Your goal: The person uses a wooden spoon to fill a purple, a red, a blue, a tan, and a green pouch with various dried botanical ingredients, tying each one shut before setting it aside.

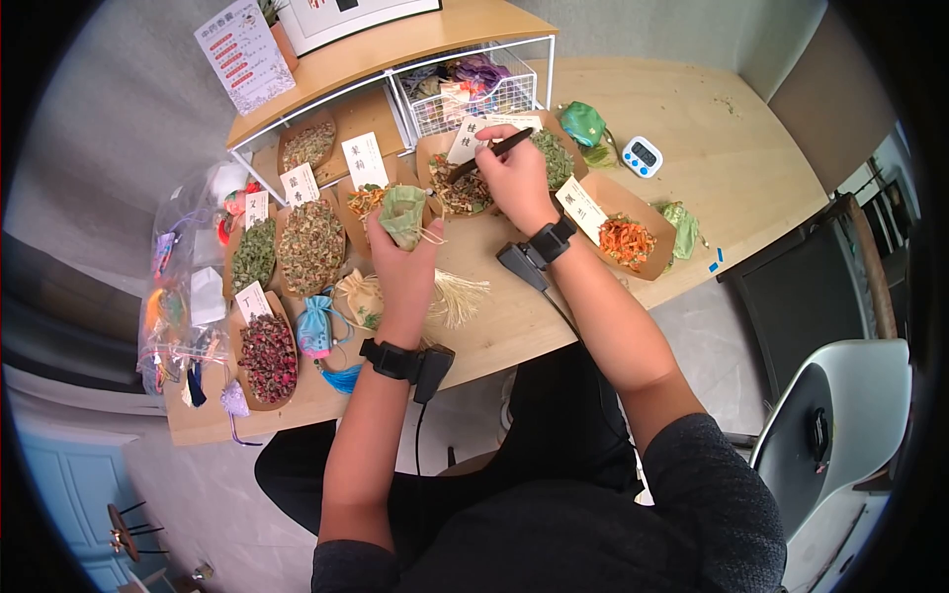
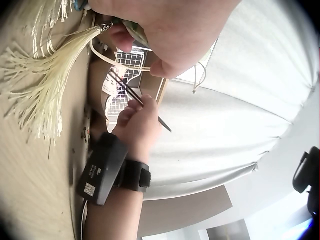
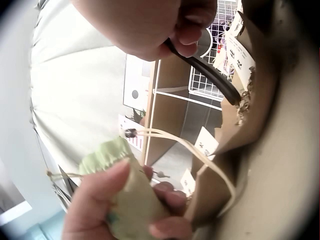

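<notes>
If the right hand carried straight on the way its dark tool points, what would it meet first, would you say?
Probably the dried herbs in the paper tray under the right hand; depth is uncertain.

Bright, even daylight; fisheye-warped edges

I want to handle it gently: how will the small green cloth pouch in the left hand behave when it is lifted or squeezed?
The small green cloth pouch probably is soft and floppy: its gathered mouth crumples where the left hand grips it. It seems light, held up easily by one hand. Its loose cream drawstring dangles, so it may snag.
</notes>
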A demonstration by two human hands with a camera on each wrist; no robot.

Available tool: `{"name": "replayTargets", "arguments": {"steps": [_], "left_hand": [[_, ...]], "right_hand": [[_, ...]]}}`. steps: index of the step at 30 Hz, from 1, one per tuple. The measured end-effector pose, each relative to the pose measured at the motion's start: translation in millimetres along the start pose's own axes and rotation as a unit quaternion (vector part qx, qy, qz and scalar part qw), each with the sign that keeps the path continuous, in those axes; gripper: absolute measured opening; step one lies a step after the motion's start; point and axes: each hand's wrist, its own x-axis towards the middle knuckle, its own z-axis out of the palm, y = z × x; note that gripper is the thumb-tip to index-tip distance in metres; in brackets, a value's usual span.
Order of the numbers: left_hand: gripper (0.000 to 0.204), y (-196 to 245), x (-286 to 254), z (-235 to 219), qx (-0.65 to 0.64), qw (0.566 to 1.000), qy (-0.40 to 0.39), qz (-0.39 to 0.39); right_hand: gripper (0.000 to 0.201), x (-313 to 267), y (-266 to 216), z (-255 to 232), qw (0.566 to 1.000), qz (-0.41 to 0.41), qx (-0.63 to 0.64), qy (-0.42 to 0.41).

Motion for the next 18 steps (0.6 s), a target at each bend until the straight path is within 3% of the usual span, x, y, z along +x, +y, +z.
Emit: {"name": "replayTargets", "arguments": {"steps": [1, 3, 6, 11, 14, 18], "left_hand": [[0.052, 1, 0, 0, 0.001, 1.0, -0.006, 0.002], [0.051, 3, 0, 0, 0.004, 1.0, -0.017, 0.006], [0.052, 4, -2, 2, -0.008, 0.999, -0.05, -0.011], [0.052, 2, -1, 3, 0.011, 0.999, -0.041, -0.005], [0.052, -3, 0, 1, 0.014, 1.0, -0.009, -0.005], [0.052, -1, 1, -1, -0.014, 0.999, 0.023, -0.03]], "right_hand": [[0.02, 2, -4, -3, 0.993, 0.054, 0.103, -0.014], [0.021, 6, -13, -10, 0.939, 0.158, 0.303, -0.044], [0.023, 7, -9, -12, 0.876, 0.188, 0.436, -0.088], [0.016, 4, -19, -10, 0.88, 0.199, 0.412, -0.127], [0.018, 10, 0, -5, 0.917, 0.16, 0.364, -0.038], [0.016, 9, 6, -1, 0.973, 0.124, 0.196, 0.007]]}}
